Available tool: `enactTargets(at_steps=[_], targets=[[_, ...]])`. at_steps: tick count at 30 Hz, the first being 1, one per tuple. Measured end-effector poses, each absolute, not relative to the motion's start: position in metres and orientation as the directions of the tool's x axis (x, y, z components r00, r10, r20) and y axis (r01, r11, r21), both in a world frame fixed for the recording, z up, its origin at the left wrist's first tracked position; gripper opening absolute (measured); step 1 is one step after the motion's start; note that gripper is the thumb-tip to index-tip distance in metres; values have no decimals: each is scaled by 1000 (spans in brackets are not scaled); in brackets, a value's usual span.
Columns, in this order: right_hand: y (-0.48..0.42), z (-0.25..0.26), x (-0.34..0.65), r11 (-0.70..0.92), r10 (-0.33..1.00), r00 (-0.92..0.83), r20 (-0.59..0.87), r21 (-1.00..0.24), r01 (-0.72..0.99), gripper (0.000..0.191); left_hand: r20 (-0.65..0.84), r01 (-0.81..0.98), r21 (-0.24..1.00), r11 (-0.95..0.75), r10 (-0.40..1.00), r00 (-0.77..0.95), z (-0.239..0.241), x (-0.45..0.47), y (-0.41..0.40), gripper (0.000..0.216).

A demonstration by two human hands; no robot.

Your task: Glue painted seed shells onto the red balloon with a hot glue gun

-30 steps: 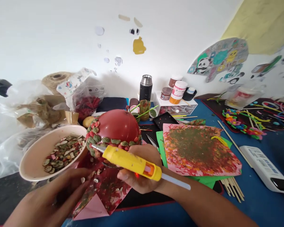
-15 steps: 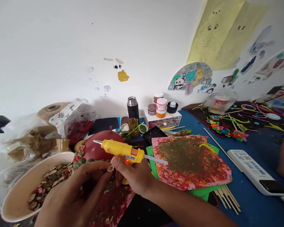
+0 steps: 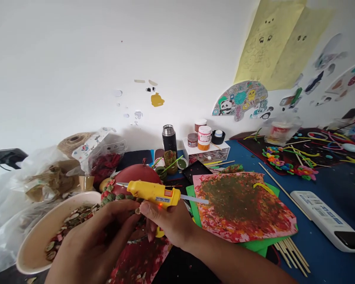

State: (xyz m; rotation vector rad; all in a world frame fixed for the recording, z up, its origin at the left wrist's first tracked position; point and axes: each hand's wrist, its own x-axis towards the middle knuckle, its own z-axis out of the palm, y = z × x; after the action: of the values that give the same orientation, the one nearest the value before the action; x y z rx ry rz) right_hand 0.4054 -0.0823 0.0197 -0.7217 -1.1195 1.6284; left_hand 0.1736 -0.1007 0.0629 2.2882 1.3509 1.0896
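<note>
A yellow hot glue gun [image 3: 149, 192] lies in my right hand [image 3: 176, 225], its nozzle pointing left and a glue stick sticking out at the back. A small light on it glows orange. My left hand [image 3: 94, 240] is closed in a pinch on a small shell-like piece [image 3: 137, 211], right by the right thumb. Behind both hands sits a red balloon-like ball [image 3: 137, 173], partly covered with green and red pieces. To the left, a beige oval bowl [image 3: 26, 248] holds many similar small pieces. My left hand hides part of the bowl and the ball.
Paint-smeared paper [image 3: 233, 205] lies right of my hands, with wooden sticks [image 3: 292, 254] and a white device [image 3: 319, 221] beyond. A black flask [image 3: 169, 142] and paint jars [image 3: 204, 137] stand near the wall. Plastic bags [image 3: 6, 221] crowd the left.
The whole view has shifted slightly, so the table things appear further right and lower. The small piece has turned between my fingers. Another person's arm at the right has mostly left view.
</note>
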Motion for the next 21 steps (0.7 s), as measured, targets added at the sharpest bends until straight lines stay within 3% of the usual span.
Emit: enactTargets(at_steps=[12, 17, 21], targets=[[-84, 17, 402, -85, 926, -371, 67, -922, -378, 85, 350, 520, 758, -393, 919, 184, 53, 169, -103, 47], [-84, 19, 403, -119, 913, -404, 56, -911, -394, 77, 347, 438, 846, -302, 938, -24, 37, 178, -110, 57], [-84, 17, 400, -150, 914, -405, 32, -900, -409, 76, 273, 377, 891, -255, 962, 5, 34, 174, -112, 58]])
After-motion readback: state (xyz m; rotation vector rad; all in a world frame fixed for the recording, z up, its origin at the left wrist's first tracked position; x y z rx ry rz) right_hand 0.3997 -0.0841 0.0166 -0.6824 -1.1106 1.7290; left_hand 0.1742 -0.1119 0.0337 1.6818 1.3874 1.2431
